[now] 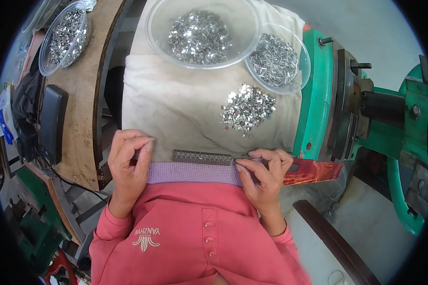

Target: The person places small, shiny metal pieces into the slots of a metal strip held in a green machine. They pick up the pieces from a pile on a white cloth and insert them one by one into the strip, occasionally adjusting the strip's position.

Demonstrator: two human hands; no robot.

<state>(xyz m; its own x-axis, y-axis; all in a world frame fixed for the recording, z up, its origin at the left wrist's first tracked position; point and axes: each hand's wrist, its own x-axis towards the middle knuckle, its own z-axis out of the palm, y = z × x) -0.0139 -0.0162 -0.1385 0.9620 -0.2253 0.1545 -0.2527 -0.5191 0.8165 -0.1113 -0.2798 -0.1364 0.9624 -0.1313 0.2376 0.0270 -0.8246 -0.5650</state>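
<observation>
A dark, narrow metal bar with a row of small slots (202,157) lies crosswise in front of me, at the edge of a purple checked cloth (195,174). At the bar's right end is my right hand (265,178), thumb and forefinger closed in a pinch; anything between them is too small to name. My left hand (130,164) rests apart from the bar, to its left, with thumb and forefinger tips together and other fingers curled. Whether a tiny part sits in that pinch is hidden. Beyond the bar lies a loose pile of small shiny metal pieces (247,108).
A large clear bowl of metal pieces (153,40) and a smaller clear bowl of metal pins (305,71) stand on the pale cloth (171,95). Green machinery (314,104) borders the right. A wooden table (83,90) at left holds another bowl (46,61) and a black box (53,126).
</observation>
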